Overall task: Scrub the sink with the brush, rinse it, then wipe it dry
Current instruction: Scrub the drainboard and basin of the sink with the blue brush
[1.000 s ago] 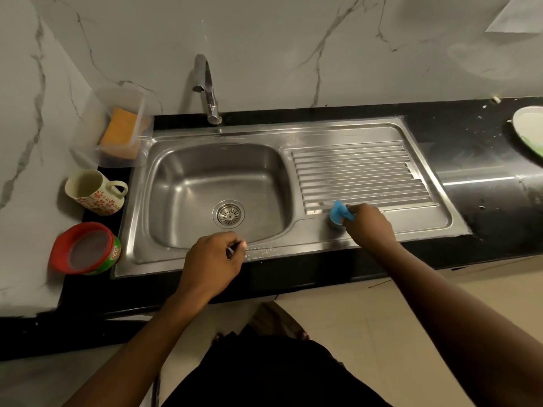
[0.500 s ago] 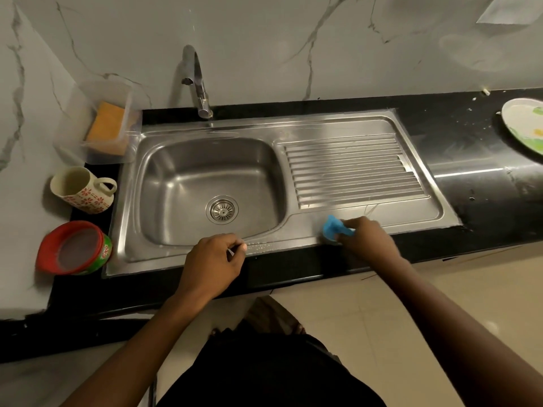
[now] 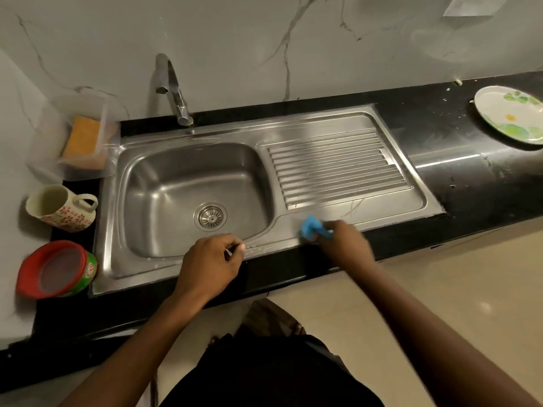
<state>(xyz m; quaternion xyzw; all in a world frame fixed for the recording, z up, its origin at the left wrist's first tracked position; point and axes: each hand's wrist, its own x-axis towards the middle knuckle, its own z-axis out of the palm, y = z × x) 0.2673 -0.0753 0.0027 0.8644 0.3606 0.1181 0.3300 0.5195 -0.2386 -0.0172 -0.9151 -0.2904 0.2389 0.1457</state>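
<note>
A steel sink (image 3: 188, 160) with a ribbed drainboard (image 3: 338, 168) is set in a black counter. My right hand (image 3: 346, 245) is closed around a blue brush (image 3: 311, 226), which presses on the sink's front rim just right of the basin. My left hand (image 3: 211, 262) rests on the front rim near the basin, fingers curled, pinching something small and thin that I cannot identify. White specks lie on the rim between my hands. The tap (image 3: 173, 86) stands behind the basin with no water running.
On the left stand a clear box with an orange sponge (image 3: 83, 139), a flowered mug (image 3: 63, 208) and a red-lidded tub (image 3: 57, 270). A patterned plate (image 3: 511, 116) sits on the counter at far right. The counter's front edge (image 3: 279, 271) lies under my wrists.
My right hand has slid the blue brush off the drainboard's lower edge toward me and leftward along the front rim. The left hand has stayed in place.
</note>
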